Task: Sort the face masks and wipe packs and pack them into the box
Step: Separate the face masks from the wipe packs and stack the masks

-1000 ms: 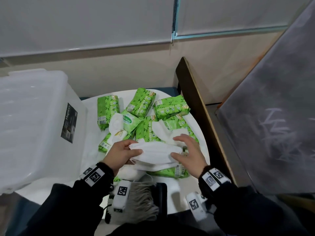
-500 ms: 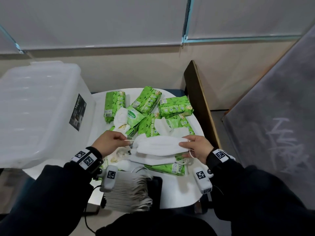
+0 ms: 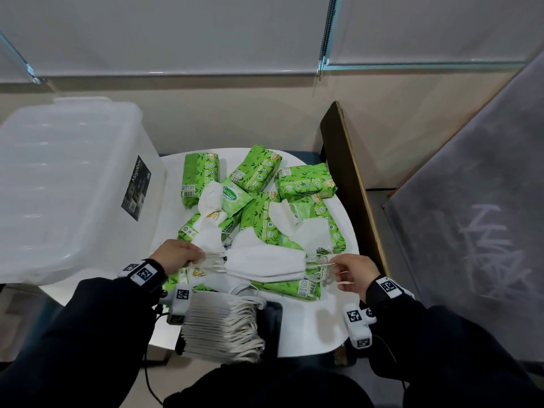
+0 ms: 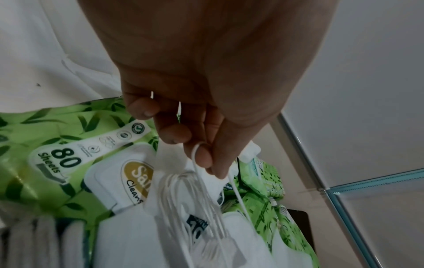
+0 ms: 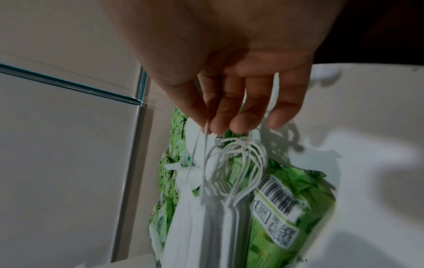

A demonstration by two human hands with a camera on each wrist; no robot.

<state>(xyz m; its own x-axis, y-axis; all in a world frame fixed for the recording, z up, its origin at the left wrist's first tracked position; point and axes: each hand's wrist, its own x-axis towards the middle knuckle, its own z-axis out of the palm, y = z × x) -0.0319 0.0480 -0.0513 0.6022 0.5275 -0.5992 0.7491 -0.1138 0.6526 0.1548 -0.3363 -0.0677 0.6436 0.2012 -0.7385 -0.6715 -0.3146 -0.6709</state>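
Pinching mask [image 3: 265, 260] loops — left hand [image 3: 176, 256], right hand [image 3: 354, 272] — loops blurred.

I see white face masks [image 3: 266, 260] stretched flat by their ear loops over green wipe packs [image 3: 306, 184] heaped on the table; translucent box [image 3: 59, 187] lies left, just beside them.

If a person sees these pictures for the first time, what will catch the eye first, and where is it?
First, the white face mask stretched by its ear loops between the left hand and right hand, low over the middle of the white table. Behind and under it lies a jumble of bright green wipe packs. A big translucent box stands at the left.
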